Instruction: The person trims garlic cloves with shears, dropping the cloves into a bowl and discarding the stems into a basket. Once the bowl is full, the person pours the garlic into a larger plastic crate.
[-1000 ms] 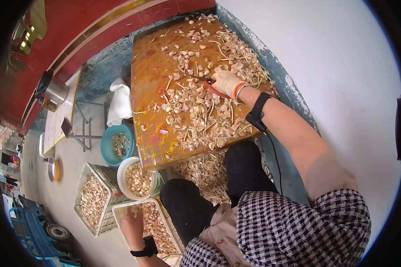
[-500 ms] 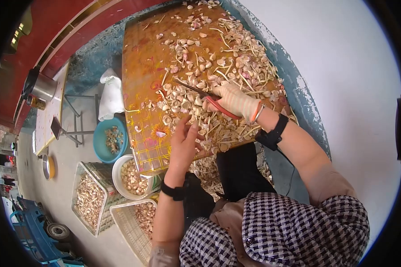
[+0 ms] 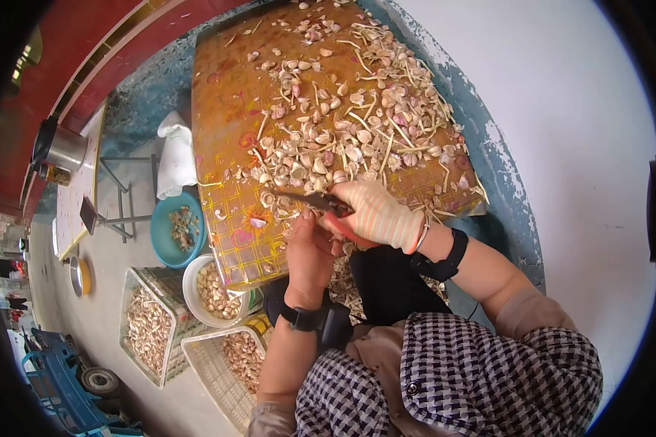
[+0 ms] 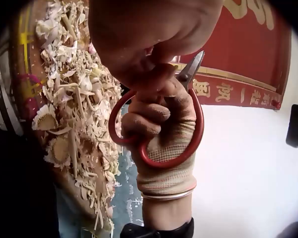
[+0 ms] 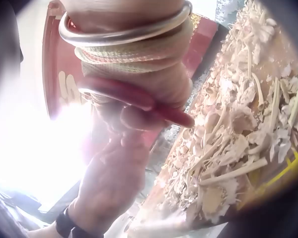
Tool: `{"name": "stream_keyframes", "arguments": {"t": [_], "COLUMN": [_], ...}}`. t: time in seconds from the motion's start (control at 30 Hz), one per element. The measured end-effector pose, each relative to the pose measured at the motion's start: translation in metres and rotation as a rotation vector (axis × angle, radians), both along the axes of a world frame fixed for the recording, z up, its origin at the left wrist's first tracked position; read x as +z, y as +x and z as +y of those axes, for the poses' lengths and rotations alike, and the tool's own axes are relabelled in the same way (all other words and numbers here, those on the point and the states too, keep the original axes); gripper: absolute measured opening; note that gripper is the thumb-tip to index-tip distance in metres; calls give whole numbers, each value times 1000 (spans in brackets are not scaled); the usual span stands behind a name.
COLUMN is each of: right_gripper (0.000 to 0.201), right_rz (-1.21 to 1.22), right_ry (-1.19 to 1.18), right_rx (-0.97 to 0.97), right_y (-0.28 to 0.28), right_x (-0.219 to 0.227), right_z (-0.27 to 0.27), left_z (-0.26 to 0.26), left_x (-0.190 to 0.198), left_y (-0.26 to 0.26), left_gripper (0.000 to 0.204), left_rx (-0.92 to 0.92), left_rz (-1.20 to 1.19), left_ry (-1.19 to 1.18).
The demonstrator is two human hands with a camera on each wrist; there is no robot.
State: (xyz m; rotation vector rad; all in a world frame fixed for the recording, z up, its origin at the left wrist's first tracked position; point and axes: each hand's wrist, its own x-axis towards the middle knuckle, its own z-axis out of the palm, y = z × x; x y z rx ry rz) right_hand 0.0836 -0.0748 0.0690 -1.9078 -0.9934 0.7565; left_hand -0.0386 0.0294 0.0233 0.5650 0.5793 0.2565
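My right hand (image 3: 375, 211), in a striped knit glove, grips scissors (image 3: 315, 199) with red loop handles and dark blades. In the left wrist view, the red handles (image 4: 199, 126) loop round its curled fingers, and the short blades (image 4: 192, 69) point up. My bare left hand (image 3: 310, 258) is right up against the right hand at the table's near edge. Its thumb and fingers are drawn together, pinching a small piece of garlic that is mostly hidden. Loose garlic cloves (image 3: 310, 135), stalks and skins lie just beyond both hands on the patterned table (image 3: 229, 87).
Below the table's left edge stand a teal basin (image 3: 159, 231), a white bucket (image 3: 189, 284) of cloves, and two crates, one pale (image 3: 215, 379) and one greenish (image 3: 169, 357), holding garlic. A white wall (image 3: 532, 109) rises on the right. Peelings lie under the table.
My left hand has come up from the pale crate to the table, then in beside the scissors. The right hand has drawn back with the scissors toward my body.
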Motion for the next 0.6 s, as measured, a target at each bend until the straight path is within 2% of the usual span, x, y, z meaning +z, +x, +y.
{"name": "stream_keyframes", "arguments": {"t": [0.03, 0.07, 0.1, 0.13, 0.17, 0.23, 0.3, 0.33, 0.37, 0.43, 0.5, 0.57, 0.6], "right_gripper": [28, 27, 27, 27, 26, 27, 26, 23, 23, 25, 30, 28, 31], "right_rz": [-217, -331, -299, -7, 286, -264, -628, -707, -749, -840, -879, -745, -548], "right_ry": [28, 83, 87, 139, 187, 172, -97, 42, 12, -241, -196, -234, -390], "right_rx": [42, 103, 90, -129, -340, -383, -165, -70, -3, 166, 160, 9, -47], "right_y": [-7, -10, -8, -3, 7, 47, 64, 63, 61, 56, 58, 66, 62], "right_x": [7, 12, 11, 18, 25, 12, 12, -2, -16, -18, -35, -42, -8], "right_z": [-2, -6, -7, -6, -3, -2, 4, 5, 10, 18, 25, 34, 38], "left_z": [-3, -9, 2, 5, 12, 23, 29, 28, 26, 20, 18, 22, 24], "left_x": [11, 14, 2, 15, 10, 1, -7, -5, -3, 8, 11, 17, 19], "left_y": [-1, 1, -8, -8, -11, -22, -33, -36, -36, -34, -34, -35, -33], "left_gripper": [21, 19, 21, 24, 24, 26, 26, 24, 24, 19, 15, 22, 22], "left_rx": [-88, 27, -58, 11, 6, 48, 97, 99, 95, 102, 159, 79, 79], "left_rz": [-122, 9, -129, -65, -107, -123, -105, -71, -71, 74, 138, 114, 115], "left_ry": [-85, -96, -263, -313, -261, -250, -272, -269, -271, -225, -204, -59, -53]}}
